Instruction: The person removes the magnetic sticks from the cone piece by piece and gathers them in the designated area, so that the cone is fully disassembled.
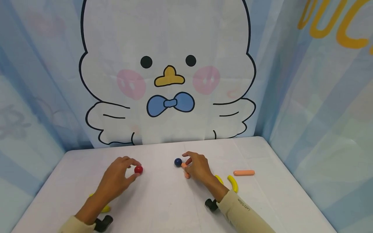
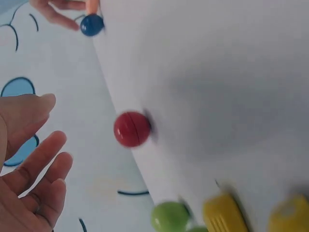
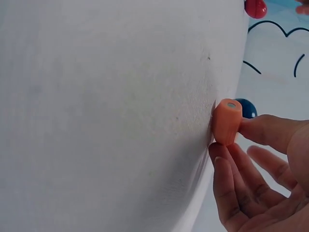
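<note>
A red ball [image 1: 138,169] sits on the white table [image 1: 163,207]. My left hand [image 1: 116,176] reaches toward it with thumb and fingers spread; in the left wrist view, a gap separates the fingertips from the red ball [image 2: 132,129]. Farther right, my right hand [image 1: 199,168] pinches a short orange stick [image 1: 186,174] between thumb and fingers. One end of this stick meets a dark blue ball [image 1: 178,162]. A small grey disc marks the near end of the stick [image 3: 227,123] in the right wrist view, where it partly hides the blue ball [image 3: 248,108].
Another orange stick [image 1: 244,172] lies at the right, near yellow curved pieces [image 1: 233,183]. More yellow pieces [image 1: 105,209] lie partly hidden below my left forearm. A green ball [image 2: 170,217] shows in the left wrist view. A printed curtain [image 1: 169,38] hangs behind the table.
</note>
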Action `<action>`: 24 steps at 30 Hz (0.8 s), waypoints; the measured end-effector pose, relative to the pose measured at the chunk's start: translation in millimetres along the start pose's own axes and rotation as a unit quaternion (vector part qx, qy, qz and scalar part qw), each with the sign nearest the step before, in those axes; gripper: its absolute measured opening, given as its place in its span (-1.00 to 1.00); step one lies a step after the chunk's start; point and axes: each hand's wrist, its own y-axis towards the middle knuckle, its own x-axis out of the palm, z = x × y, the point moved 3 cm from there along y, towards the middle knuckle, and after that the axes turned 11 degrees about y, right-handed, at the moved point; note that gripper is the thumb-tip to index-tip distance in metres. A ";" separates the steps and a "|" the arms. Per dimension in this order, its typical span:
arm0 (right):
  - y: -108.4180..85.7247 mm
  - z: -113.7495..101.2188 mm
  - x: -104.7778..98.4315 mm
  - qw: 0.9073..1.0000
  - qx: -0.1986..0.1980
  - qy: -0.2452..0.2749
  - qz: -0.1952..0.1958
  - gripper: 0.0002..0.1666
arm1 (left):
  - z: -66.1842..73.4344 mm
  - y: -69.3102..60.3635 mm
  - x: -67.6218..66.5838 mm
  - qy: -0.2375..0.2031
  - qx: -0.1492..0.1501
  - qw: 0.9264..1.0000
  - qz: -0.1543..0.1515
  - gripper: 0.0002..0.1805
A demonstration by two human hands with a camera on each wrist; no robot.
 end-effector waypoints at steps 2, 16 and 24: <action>-1.0 -0.5 0.5 1.000 -0.004 0.004 -0.007 -0.40 | 9.3 4.0 5.1 -0.011 0.006 1.000 -0.005 -0.61; -6.8 -4.4 2.2 0.997 -0.013 0.038 -0.067 -0.50 | 59.5 26.4 44.3 -0.055 0.046 0.996 -0.055 -0.59; -9.2 -5.2 0.1 0.996 -0.045 0.026 -0.070 -0.61 | 71.5 38.1 64.7 -0.097 0.058 0.991 -0.071 -0.57</action>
